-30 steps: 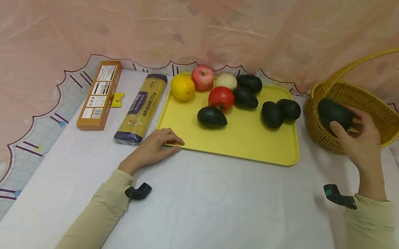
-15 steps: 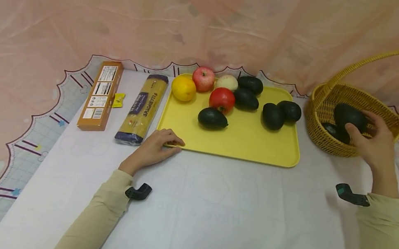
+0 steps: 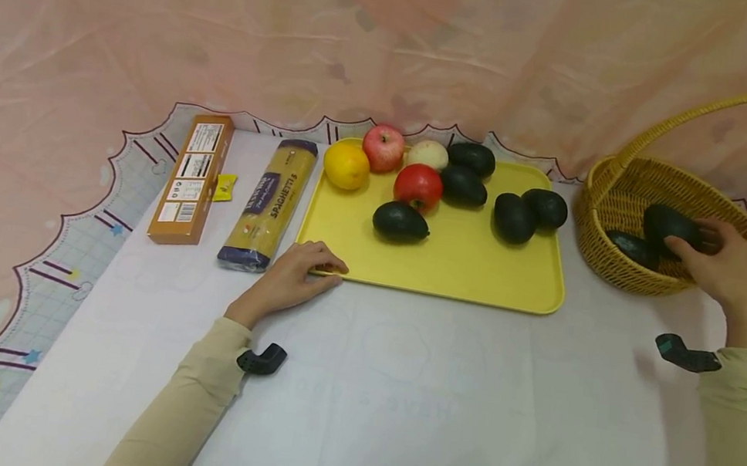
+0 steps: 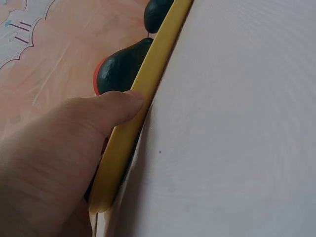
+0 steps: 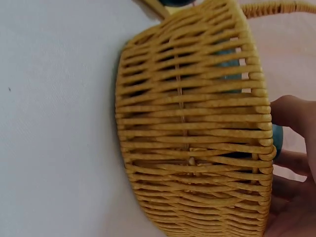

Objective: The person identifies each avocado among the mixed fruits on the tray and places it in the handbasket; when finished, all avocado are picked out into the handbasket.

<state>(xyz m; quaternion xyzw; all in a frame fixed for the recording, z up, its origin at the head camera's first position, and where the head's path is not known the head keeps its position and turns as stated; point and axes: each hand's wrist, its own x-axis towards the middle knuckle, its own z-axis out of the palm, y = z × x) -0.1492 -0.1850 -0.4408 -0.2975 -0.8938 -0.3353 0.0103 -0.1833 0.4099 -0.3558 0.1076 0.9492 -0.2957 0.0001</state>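
In the head view my right hand [image 3: 729,265] grips a dark green avocado [image 3: 669,229] inside the wicker basket [image 3: 595,249] at the right. Beside it in the basket lies another avocado [image 3: 632,249]. The right wrist view shows the woven wall [image 5: 197,113] hiding most of the held fruit; fingers [image 5: 291,111] reach over the rim. My left hand [image 3: 287,277] holds the front left corner of the yellow tray [image 3: 467,268], its thumb [image 4: 126,103] against the outer edge. Several avocados, one of them at the front [image 3: 399,222], lie on the tray.
Also on the tray are a yellow lemon-like fruit [image 3: 347,166], a pink-red apple [image 3: 383,149], a pale round fruit [image 3: 428,154] and a red round fruit [image 3: 418,187]. To its left lie a spaghetti pack [image 3: 270,205], a small yellow packet [image 3: 224,187] and an orange-brown box [image 3: 191,179]. The basket's handle [image 3: 710,111] arches high.
My right hand has carried the avocado rightward and lower into the basket, uncovering the other avocado there. My left hand has stayed at the tray corner.
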